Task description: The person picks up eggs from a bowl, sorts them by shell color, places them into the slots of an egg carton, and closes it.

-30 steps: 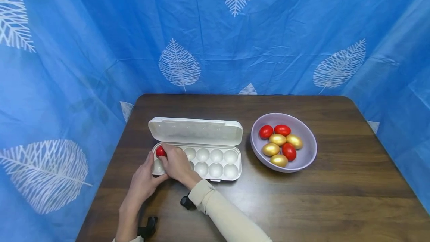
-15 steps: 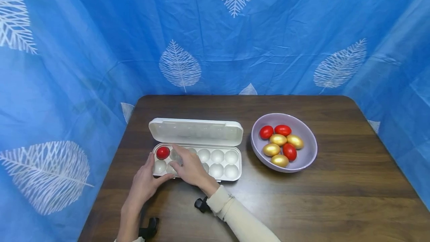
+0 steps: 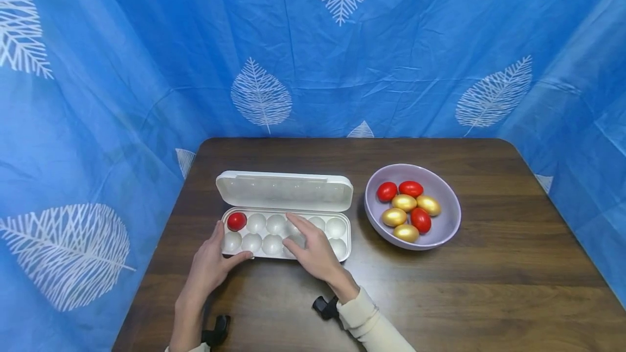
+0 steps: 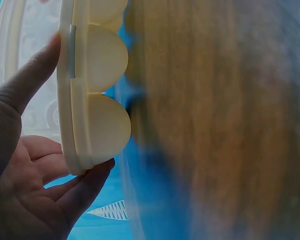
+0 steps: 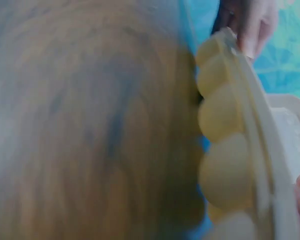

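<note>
A white plastic egg box (image 3: pixel 293 212) lies on the table with its lid (image 3: pixel 283 190) raised at the back. One red egg (image 3: pixel 237 221) sits in the back-row cup at the far left; the other cups I can see hold nothing. My left hand (image 3: pixel 207 265) grips the box's left end, thumb on the front rim. In the left wrist view, its fingers (image 4: pixel 90 187) curl under the end of the box. Above the right half of the cups is my right hand (image 3: pixel 315 251), fingers apart and nothing between them. It hides some cups.
To the right of the box stands a lilac bowl (image 3: pixel 452 216) holding several gold eggs (image 3: pixel 406 233) and three red eggs (image 3: pixel 420 220). Dark wooden table (image 3: pixel 508 265) surrounds both. A blue curtain (image 3: pixel 391 69) with white leaf prints hangs behind and at the sides.
My right hand let go of the red egg in the left back cup and moved right across the box. The left hand has kept its grip on the left end.
</note>
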{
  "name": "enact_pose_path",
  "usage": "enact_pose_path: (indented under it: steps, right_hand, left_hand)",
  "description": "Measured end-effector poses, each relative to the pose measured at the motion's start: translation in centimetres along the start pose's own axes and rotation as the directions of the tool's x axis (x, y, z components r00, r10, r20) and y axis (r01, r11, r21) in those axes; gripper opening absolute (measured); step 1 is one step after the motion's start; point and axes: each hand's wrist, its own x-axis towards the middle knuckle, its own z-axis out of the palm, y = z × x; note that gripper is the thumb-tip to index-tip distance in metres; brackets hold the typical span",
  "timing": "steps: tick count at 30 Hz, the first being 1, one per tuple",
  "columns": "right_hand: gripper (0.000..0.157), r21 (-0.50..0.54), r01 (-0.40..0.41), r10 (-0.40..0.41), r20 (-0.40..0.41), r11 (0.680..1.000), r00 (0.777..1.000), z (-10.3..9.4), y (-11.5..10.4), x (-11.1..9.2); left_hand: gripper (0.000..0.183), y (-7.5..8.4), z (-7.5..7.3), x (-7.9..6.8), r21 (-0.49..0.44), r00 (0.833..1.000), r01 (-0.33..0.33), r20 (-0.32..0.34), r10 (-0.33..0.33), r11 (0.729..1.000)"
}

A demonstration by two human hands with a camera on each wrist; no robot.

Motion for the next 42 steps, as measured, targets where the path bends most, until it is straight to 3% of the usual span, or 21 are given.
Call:
enact_pose_path:
  steps: [6, 13, 22, 26, 32, 42]
  right_hand:
    - [0.056, -0.057, 0.015, -0.018, -0.057, 0.998, 0.998, -2.9, 0.1, -1.1]
    - [0.054, -0.084, 0.059, -0.073, -0.169, 0.995, 0.983, -8.0, 0.2, -1.3]
    - [0.050, -0.128, -0.050, 0.013, -0.277, 0.991, 0.961, -14.4, 1.6, -1.1]
    - [0.046, -0.151, -0.145, 0.096, -0.292, 0.978, 0.951, -16.8, 2.1, -0.9]
    - [0.049, -0.187, -0.296, 0.244, -0.258, 0.937, 0.935, -18.7, 2.7, -0.8]
    - [0.052, -0.206, -0.385, 0.336, -0.234, 0.900, 0.912, -19.2, 4.2, -0.8]
  left_hand:
    - [0.115, 0.0, 0.1, 0.0, -0.008, 1.000, -0.004, -0.001, 0.004, 1.000]
    - [0.115, 0.2, 0.0, -0.2, -0.001, 1.000, -0.009, -0.002, 0.009, 1.000]
    - [0.116, 0.2, 0.4, -0.1, -0.010, 1.000, -0.018, -0.009, 0.018, 1.000]
    - [0.117, 0.2, 0.2, -0.1, -0.003, 1.000, -0.017, -0.010, 0.017, 1.000]
    - [0.118, 0.2, 0.0, -0.2, -0.006, 1.000, -0.012, -0.006, 0.012, 1.000]
    - [0.118, 0.1, 0.0, -0.2, -0.008, 1.000, -0.011, -0.014, 0.011, 1.000]
